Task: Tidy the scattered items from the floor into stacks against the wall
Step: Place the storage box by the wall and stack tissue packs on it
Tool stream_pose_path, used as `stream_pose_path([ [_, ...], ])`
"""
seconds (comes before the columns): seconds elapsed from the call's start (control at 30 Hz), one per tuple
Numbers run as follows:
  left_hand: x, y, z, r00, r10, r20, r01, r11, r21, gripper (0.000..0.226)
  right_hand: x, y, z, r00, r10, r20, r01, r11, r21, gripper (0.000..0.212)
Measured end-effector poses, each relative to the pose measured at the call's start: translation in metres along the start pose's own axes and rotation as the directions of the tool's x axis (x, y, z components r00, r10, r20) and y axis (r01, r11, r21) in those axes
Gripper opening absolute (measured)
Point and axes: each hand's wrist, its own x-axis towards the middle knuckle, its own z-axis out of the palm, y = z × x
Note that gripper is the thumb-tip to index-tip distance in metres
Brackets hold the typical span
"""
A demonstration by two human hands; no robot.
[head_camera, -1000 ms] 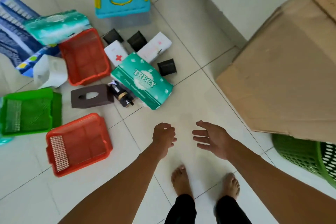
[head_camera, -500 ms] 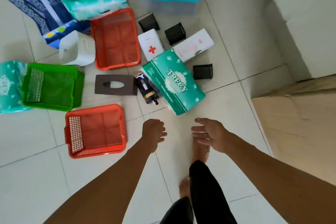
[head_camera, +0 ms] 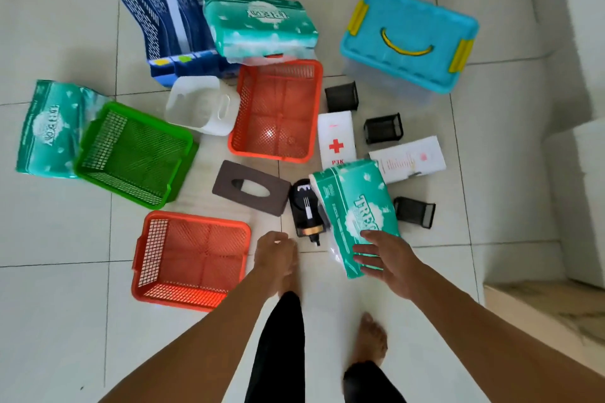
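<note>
Still at the first pick-up: right hand (head_camera: 388, 260) spread open, empty, over the near end of the green tissue pack (head_camera: 355, 206); left hand (head_camera: 275, 253) loosely curled, empty, beside it; next, probably closing around the pack.

Three green tissue packs (head_camera: 355, 206), two orange baskets (head_camera: 276, 111), one green basket (head_camera: 134, 154), three black mesh cups (head_camera: 342, 96), perhaps four blue file racks (head_camera: 170, 6), upper left, one blue-lidded box (head_camera: 409, 39)

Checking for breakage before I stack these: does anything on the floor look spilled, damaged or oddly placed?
No spills or visible damage. The nearest tissue pack lies askew, overlapping the black bottle and the first-aid box. A mesh pen cup lies tipped on its side. The right hand is over the pack.
</note>
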Motion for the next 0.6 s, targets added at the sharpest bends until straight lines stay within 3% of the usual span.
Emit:
stream_pose_path([
  [0.1, 0.019, 0.026, -0.011, 1.0, -0.001, 0.025, 0.0, 0.999, 0.033, 0.018, 0.012, -0.033, 0.016, 0.998, 0.004, -0.057, -0.006, 0.999, -0.043, 0.009],
  [0.23, 0.039, 0.074, -0.016, 0.997, 0.054, 0.052, -0.06, 0.989, 0.137, 0.01, 0.028, -0.076, 0.03, 0.994, -0.007, -0.11, -0.003, 0.996, -0.092, 0.025],
  [0.37, 0.056, 0.123, 0.0, 0.989, 0.128, 0.069, -0.139, 0.971, 0.192, 0.017, 0.038, -0.118, 0.03, 0.984, -0.048, -0.174, 0.022, 0.989, -0.15, 0.02],
  [0.6, 0.083, 0.2, 0.081, 0.958, 0.217, 0.186, -0.238, 0.966, 0.1, 0.014, 0.104, -0.176, -0.025, 0.923, -0.266, -0.279, 0.165, 0.927, -0.338, 0.021],
])
